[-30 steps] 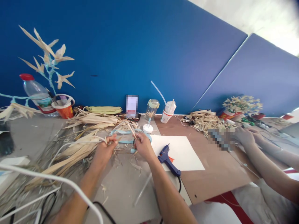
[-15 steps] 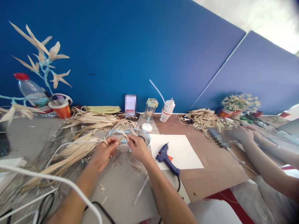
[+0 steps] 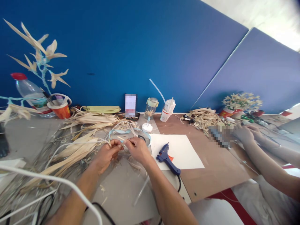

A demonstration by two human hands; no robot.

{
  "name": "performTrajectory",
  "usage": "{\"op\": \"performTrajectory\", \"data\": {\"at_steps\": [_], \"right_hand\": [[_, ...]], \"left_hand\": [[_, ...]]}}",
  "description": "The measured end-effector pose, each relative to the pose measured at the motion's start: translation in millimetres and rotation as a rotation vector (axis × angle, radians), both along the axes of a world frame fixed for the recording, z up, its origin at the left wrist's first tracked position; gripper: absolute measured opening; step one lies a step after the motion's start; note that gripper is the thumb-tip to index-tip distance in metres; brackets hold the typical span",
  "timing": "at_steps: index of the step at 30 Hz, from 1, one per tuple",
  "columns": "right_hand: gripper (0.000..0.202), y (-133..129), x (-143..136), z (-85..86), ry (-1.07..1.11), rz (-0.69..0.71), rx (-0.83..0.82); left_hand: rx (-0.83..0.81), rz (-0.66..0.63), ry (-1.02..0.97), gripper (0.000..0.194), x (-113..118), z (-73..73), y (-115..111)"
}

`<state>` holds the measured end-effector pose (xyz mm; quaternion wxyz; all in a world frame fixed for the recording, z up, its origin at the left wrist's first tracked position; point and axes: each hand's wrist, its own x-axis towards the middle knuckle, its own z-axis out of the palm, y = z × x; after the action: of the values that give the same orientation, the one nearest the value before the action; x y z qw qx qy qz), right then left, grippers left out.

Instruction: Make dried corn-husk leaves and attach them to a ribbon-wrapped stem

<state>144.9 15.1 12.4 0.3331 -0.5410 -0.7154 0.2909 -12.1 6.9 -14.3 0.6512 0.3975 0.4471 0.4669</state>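
Over the near table, my left hand (image 3: pixel 108 155) and my right hand (image 3: pixel 138 150) meet with fingertips almost touching, both closed in a pinch. A narrow pale strip (image 3: pixel 121 138), which looks like corn husk, sticks out from between them. My fingers cover most of it. Just behind the hands lies a loop of light blue ribbon (image 3: pixel 147 135). Dry corn husks (image 3: pixel 79 150) are spread left of my left hand. To the right of my right arm, a blue glue gun (image 3: pixel 167 158) rests on a white sheet (image 3: pixel 187 147).
Along the blue partition stand a phone (image 3: pixel 130 106), a clear bottle (image 3: pixel 152 104), a white cup (image 3: pixel 166 114) and a red cup (image 3: pixel 60 110) near husk flowers (image 3: pixel 44 59). A white cable (image 3: pixel 58 179) arches across the front left. Another person's hands (image 3: pixel 245 135) are at the right.
My hands have come closer together, so the fingertips now nearly meet. The pale strip in my right fingers has dropped to a flatter angle. The view has shifted slightly.
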Motion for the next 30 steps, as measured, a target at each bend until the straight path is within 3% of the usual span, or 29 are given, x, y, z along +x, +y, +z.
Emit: {"op": "performTrajectory", "data": {"at_steps": [5, 12, 19, 25, 30], "right_hand": [[0.027, -2, 0, 0.2, -0.003, 0.03, 0.023], [0.038, -3, -1, 0.7, -0.022, -0.018, -0.024], [0.035, -3, 6, 10.1, 0.261, 0.076, -0.394], [0.04, 1, 12, 7.8, 0.526, 0.182, -0.569], [0.04, 2, 18, 10.4, 0.592, 0.214, -0.653]], "left_hand": [[0.039, 0.042, 0.037, 0.031, 0, -2.7, 2], [0.065, 0.045, 0.094, 0.034, 1, -4.4, 2], [0.175, -0.023, 0.141, 0.031, -2, -4.7, 3], [0.193, -0.036, 0.177, 0.027, -5, 0.4, 2], [0.19, -0.039, 0.192, 0.026, -6, 1.3, 1]]}}
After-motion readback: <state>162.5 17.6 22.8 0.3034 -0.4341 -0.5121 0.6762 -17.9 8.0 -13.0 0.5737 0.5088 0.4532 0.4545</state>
